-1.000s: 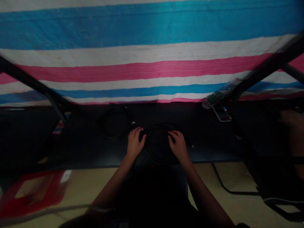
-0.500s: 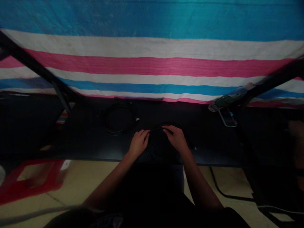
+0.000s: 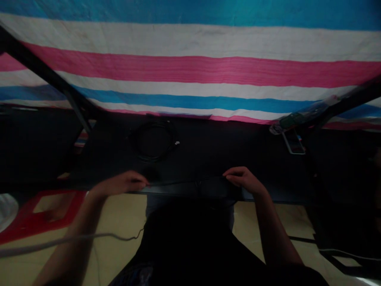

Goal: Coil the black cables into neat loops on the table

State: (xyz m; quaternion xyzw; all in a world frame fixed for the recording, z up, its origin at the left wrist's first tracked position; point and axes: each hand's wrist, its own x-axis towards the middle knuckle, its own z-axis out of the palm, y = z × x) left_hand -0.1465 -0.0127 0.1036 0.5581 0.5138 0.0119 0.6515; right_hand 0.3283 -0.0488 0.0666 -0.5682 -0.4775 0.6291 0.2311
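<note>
A thin black cable (image 3: 175,183) runs stretched between my two hands, low over the front of the dark table. My left hand (image 3: 126,183) pinches it near the table's front edge. On the other side my right hand (image 3: 242,178) grips it between thumb and fingertips. Part of the cable hangs in a loop between the hands, hard to make out against my black shirt. Farther back on the left lies a coiled black cable (image 3: 143,158) with a pale connector (image 3: 177,143); neither hand touches it.
A phone (image 3: 294,145) and a clear bottle with a green label (image 3: 293,121) lie at the back right. Striped sheeting (image 3: 190,67) hangs behind the black table (image 3: 205,139). A red plastic stool (image 3: 26,230) stands on the floor at left.
My hands have moved apart, the left one far to the left and toward me, the right one rightward. The cable that lay coiled beneath them is now drawn out between them.
</note>
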